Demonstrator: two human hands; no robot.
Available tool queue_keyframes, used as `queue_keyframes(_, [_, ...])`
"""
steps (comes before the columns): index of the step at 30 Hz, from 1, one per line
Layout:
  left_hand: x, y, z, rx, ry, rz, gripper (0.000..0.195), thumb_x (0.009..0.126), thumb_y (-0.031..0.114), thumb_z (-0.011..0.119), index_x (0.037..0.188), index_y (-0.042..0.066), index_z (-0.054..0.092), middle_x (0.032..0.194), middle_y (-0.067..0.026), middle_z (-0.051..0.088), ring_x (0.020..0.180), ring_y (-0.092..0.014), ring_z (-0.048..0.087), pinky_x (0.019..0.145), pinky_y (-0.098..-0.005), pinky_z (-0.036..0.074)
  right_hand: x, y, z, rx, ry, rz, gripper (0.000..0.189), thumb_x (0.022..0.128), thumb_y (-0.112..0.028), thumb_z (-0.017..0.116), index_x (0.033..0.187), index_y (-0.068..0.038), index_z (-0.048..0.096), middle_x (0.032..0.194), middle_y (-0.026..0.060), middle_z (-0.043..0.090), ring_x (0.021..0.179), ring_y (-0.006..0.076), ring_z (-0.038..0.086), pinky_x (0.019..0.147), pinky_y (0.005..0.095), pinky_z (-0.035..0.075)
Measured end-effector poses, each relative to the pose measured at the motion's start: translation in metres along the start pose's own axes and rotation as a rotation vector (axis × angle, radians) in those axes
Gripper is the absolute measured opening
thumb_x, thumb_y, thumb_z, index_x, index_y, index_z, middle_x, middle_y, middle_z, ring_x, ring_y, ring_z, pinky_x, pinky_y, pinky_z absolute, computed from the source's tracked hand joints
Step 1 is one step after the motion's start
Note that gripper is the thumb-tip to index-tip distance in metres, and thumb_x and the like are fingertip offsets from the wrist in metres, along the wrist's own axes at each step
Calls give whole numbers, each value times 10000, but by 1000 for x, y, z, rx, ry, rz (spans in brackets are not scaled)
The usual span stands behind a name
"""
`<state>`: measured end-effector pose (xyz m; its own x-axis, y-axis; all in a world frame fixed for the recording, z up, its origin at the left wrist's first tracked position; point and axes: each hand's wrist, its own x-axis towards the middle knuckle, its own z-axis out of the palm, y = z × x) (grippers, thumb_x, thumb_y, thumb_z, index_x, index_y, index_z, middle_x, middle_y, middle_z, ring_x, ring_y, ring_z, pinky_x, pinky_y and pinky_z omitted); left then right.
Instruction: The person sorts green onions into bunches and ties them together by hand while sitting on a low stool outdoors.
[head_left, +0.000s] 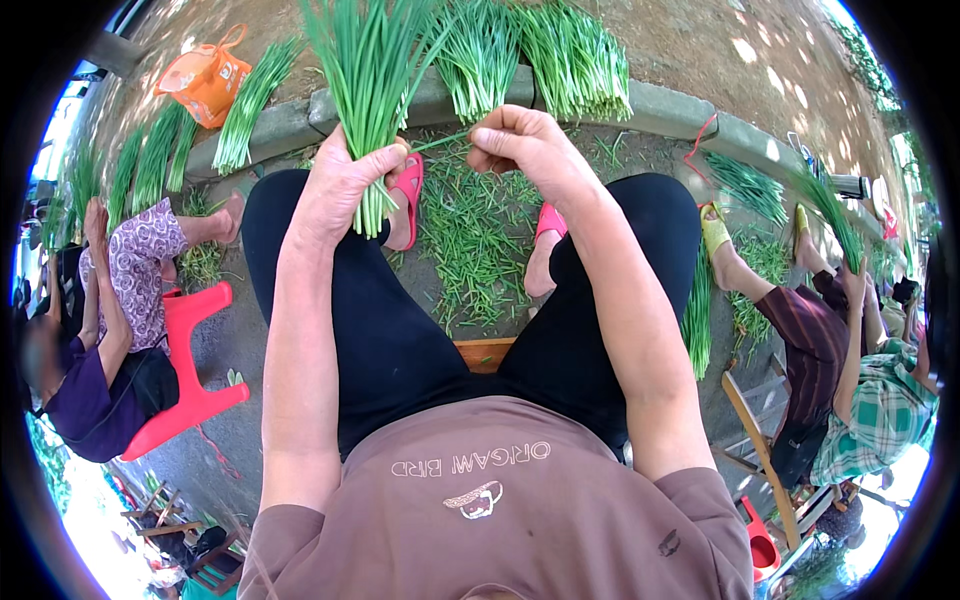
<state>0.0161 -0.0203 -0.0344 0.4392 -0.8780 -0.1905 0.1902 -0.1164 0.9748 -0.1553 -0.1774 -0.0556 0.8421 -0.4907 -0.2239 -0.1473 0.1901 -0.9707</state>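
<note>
My left hand (337, 180) is closed around the lower stalks of an upright bunch of long green chives or similar leafy stalks (371, 82), their pale cut ends showing below the fist. To its right, my right hand (521, 142) pinches the end of a single green blade (442, 141) that stretches across from the bunch. Beyond my hands, two bundles of the same greens (480, 60) (581, 64) lie over the kerb. Between my feet, many short green trimmings (480, 240) cover the ground.
An orange plastic bag (206, 79) stands behind the stone kerb (660, 109), near another bundle (255, 105). A person in purple sits at left by a red plastic stool (187, 367). At right, a person in a checked shirt (874, 405) holds greens beside a wooden chair (761, 450).
</note>
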Motion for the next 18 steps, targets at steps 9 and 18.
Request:
queue_keyframes(9, [3, -1, 4, 58, -40, -23, 297, 799, 112, 701, 1039, 40, 543, 857, -12, 593, 685, -79, 558, 616, -225, 475, 6, 11, 18, 438, 171, 46, 128, 902, -187, 581, 897, -62, 606, 771, 43, 669, 630, 98, 596, 619, 242, 457])
queue_keyframes(18, [3, 2, 14, 65, -74, -20, 296, 814, 125, 685, 1039, 27, 521, 822, -26, 565, 641, -100, 530, 585, -234, 455, 6, 12, 23, 428, 277, 37, 140, 907, -186, 556, 892, -50, 586, 756, 41, 656, 607, 105, 586, 602, 244, 454])
